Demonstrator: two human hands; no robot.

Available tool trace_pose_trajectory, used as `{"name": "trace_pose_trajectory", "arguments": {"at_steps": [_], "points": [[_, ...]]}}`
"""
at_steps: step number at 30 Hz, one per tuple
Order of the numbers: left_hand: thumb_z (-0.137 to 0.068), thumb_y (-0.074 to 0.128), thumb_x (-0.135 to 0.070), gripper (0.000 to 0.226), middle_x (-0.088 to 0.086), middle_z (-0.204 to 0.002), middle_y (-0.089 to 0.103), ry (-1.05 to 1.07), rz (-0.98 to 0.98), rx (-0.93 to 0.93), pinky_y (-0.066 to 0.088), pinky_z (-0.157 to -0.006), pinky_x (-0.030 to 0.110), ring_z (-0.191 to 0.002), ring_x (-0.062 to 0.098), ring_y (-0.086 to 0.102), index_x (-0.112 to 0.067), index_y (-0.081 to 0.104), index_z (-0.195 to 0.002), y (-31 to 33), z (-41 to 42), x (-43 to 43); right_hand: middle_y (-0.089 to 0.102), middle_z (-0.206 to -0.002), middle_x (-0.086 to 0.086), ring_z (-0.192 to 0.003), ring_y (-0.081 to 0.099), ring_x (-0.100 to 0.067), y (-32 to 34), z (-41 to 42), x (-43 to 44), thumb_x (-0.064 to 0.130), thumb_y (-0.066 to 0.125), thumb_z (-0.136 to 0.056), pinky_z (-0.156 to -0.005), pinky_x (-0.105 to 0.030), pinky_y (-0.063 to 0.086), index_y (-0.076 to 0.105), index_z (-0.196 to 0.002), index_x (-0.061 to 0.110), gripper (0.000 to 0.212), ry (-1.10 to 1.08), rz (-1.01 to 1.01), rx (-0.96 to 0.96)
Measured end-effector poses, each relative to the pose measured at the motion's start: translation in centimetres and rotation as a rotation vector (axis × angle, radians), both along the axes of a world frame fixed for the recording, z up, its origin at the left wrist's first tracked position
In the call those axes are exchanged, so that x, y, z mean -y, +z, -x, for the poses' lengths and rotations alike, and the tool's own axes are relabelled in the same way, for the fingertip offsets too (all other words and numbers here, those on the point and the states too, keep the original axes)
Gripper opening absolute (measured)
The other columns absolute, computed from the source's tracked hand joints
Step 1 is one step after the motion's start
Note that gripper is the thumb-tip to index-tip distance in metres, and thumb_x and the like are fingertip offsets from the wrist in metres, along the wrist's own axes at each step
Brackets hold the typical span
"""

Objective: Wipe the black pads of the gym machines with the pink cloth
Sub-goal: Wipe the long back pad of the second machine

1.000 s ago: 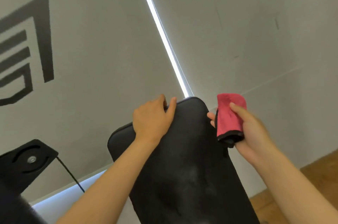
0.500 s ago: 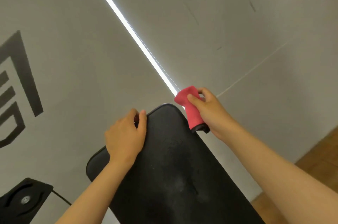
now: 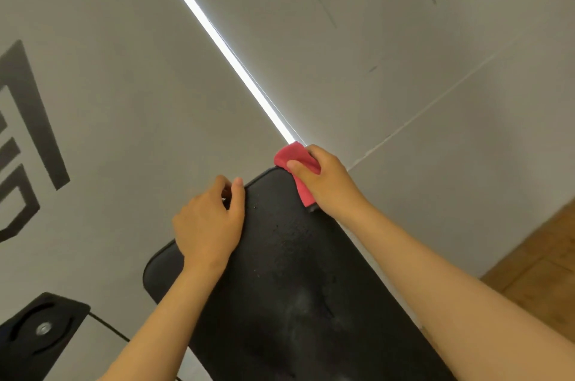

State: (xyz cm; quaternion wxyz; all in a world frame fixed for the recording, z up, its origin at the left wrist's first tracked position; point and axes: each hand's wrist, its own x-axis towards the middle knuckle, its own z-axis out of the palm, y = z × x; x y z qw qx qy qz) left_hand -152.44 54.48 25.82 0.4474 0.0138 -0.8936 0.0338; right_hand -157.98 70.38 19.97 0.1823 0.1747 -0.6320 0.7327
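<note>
My right hand (image 3: 326,184) grips the folded pink cloth (image 3: 294,156) and presses it onto the top right corner of the black pad (image 3: 295,287), just right of the frame's centre. My left hand (image 3: 208,225) holds the pad's upper edge, thumb on the face, fingers curled over the back. I judge this pad is barely begun. The cloth sits at the corner, while the face below shows dark specks and a pale, dull smear toward the lower middle, so most of it is left to wipe. The pad's lower end runs off the bottom edge, and my left fingertips are hidden behind it. The machine itself is out of view, apart from a black bracket (image 3: 40,327) at lower left.
</note>
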Motion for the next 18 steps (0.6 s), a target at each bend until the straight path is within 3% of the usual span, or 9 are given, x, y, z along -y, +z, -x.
{"name": "trace_pose_trajectory", "arguments": {"at_steps": [7,11,16,18], "points": [[-0.094,0.038,-0.051,0.034,-0.006,-0.063,0.055,-0.009,-0.030,-0.008,0.017,-0.046,0.021,-0.046,0.001,0.029,-0.025,0.051,-0.078,-0.2,-0.1,0.2,0.062,-0.096,0.003,-0.089,0.060,-0.012,0.7,-0.9,-0.6,0.030,0.053,-0.098,-0.086,-0.033,0.050,0.059,-0.105,0.017,0.016,0.018,-0.022,0.051],[-0.091,0.032,-0.057,0.041,-0.007,-0.064,0.057,-0.017,-0.018,0.022,0.020,-0.046,0.020,-0.047,0.002,0.036,-0.025,0.053,-0.078,-0.2,0.1,0.4,0.059,-0.091,0.007,-0.081,0.056,-0.006,0.8,-1.2,-0.6,0.029,0.052,-0.098,-0.078,-0.026,0.049,0.057,-0.102,0.021,0.010,0.011,-0.036,0.058],[-0.097,0.032,-0.055,0.039,-0.011,-0.083,0.057,-0.053,-0.044,0.250,0.029,-0.053,0.024,-0.068,0.008,0.050,-0.025,0.057,-0.094,1.3,0.3,0.0,0.059,-0.095,0.002,-0.088,0.058,-0.014,1.1,-1.7,-0.5,0.029,0.052,-0.098,-0.083,-0.031,0.049,0.058,-0.106,0.015,0.017,-0.017,-0.037,0.094],[-0.101,0.030,-0.047,0.036,-0.009,-0.079,0.054,-0.071,0.001,0.307,0.030,-0.057,0.028,-0.069,0.013,0.049,-0.023,0.053,-0.091,1.6,1.2,-1.5,0.060,-0.097,0.002,-0.093,0.059,-0.016,1.0,-1.7,-0.3,0.030,0.053,-0.098,-0.085,-0.032,0.051,0.058,-0.106,0.017,0.017,-0.018,-0.041,0.108]]}}
